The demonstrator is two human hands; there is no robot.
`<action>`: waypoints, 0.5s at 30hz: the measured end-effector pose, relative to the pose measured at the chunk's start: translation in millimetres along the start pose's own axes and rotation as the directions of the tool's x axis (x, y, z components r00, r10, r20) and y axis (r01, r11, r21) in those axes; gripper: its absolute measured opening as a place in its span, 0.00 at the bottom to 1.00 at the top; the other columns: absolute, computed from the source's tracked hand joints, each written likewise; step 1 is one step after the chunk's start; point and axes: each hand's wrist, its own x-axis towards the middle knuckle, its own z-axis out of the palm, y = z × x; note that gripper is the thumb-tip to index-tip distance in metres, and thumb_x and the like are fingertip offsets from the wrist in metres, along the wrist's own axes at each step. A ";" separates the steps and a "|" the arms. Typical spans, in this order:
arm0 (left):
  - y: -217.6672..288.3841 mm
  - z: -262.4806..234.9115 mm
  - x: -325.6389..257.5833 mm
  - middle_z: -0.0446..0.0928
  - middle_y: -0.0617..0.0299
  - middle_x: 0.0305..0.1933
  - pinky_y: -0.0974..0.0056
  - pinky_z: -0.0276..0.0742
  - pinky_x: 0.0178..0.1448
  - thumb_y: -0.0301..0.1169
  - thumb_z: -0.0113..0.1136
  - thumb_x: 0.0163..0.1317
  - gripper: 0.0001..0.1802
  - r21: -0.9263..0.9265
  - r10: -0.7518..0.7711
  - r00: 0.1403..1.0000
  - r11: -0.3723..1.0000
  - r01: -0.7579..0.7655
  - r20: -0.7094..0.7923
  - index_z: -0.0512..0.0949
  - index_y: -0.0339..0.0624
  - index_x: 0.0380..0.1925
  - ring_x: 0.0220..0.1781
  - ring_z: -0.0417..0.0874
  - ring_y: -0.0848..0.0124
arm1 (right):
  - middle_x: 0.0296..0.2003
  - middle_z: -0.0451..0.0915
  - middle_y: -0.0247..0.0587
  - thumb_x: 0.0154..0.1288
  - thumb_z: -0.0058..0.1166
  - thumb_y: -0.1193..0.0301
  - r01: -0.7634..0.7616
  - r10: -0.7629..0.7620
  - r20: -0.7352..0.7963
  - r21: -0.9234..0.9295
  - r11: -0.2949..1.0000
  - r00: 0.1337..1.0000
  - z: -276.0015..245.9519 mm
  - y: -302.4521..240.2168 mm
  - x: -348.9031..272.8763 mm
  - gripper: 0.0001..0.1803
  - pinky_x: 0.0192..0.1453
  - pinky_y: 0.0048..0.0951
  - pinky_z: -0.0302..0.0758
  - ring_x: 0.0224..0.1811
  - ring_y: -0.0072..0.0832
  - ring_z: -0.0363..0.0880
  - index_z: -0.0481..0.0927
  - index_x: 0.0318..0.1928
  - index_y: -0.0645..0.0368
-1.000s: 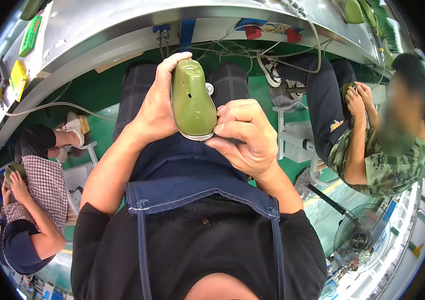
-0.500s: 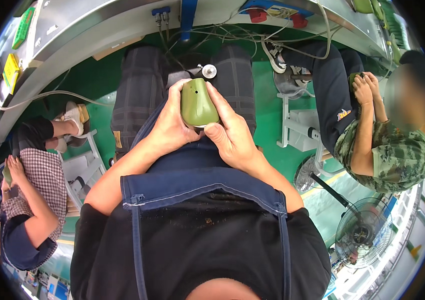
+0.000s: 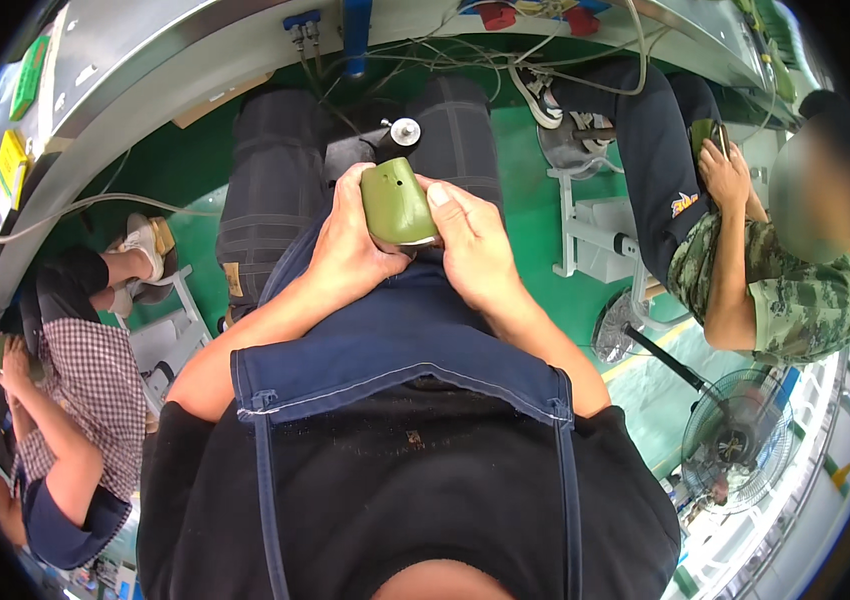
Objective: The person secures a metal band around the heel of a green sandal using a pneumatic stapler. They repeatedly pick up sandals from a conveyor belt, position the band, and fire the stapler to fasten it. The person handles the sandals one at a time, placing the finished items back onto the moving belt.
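Note:
A glossy olive-green rounded piece (image 3: 400,208), wider toward me and with a small dark hole near its far end, is held over my lap. Its exact kind does not show. A pale edge runs along its near right underside. My left hand (image 3: 353,248) is wrapped round its left side, with the lower fingers hidden beneath it. Closed on the right side, my right hand (image 3: 473,240) lays its thumb along the upper right edge. Just beyond the piece, between my knees, is a black device with a round silver knob (image 3: 405,131).
A metal-edged workbench (image 3: 185,75) curves across the far side, with cables (image 3: 445,65) hanging below. At left, a seated person in a checked apron (image 3: 95,375) handles a green piece. At right, a person in a camouflage shirt (image 3: 715,270) works near a standing fan (image 3: 735,435).
My right thumb has moved from the piece's near edge up to its right side. The green piece has tilted slightly. Both neighbours' hands have shifted, and the whole view has moved a little.

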 end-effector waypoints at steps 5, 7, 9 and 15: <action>6.6 -1.3 1.6 0.67 0.41 0.66 0.50 0.80 0.64 0.32 0.84 0.44 0.60 -0.104 -0.134 0.989 0.985 0.140 0.062 0.53 0.38 0.73 0.63 0.80 0.45 | 0.61 0.80 0.53 0.71 0.66 0.47 0.271 -0.263 0.097 -0.090 0.958 0.960 -1.8 14.5 -12.5 0.50 0.67 0.35 0.76 0.63 0.35 0.80 0.60 0.77 0.71; 2.8 1.2 2.0 0.67 0.40 0.67 0.49 0.80 0.64 0.40 0.87 0.45 0.63 -0.049 -0.079 0.996 0.996 0.081 0.036 0.52 0.38 0.73 0.63 0.81 0.45 | 0.61 0.79 0.56 0.72 0.66 0.50 0.285 -0.269 0.099 -0.214 0.934 0.958 -0.5 14.5 -14.4 0.48 0.66 0.36 0.77 0.62 0.37 0.81 0.61 0.76 0.71; 0.4 1.1 -1.6 0.66 0.40 0.67 0.49 0.80 0.64 0.36 0.87 0.44 0.63 -0.026 -0.067 0.997 0.997 0.068 0.035 0.51 0.38 0.73 0.63 0.80 0.45 | 0.61 0.79 0.60 0.73 0.64 0.52 0.298 -0.284 0.090 -0.304 0.905 0.955 3.0 11.8 -16.6 0.44 0.65 0.37 0.78 0.61 0.39 0.83 0.63 0.75 0.72; -11.8 5.1 -15.1 0.63 0.39 0.68 0.49 0.80 0.64 0.24 0.82 0.38 0.62 -0.010 0.007 0.998 1.000 -0.006 0.057 0.51 0.38 0.73 0.64 0.78 0.43 | 0.55 0.83 0.67 0.80 0.54 0.57 0.214 -0.234 -0.017 -0.344 0.914 0.972 10.7 12.2 -20.7 0.32 0.61 0.37 0.80 0.60 0.43 0.85 0.70 0.69 0.73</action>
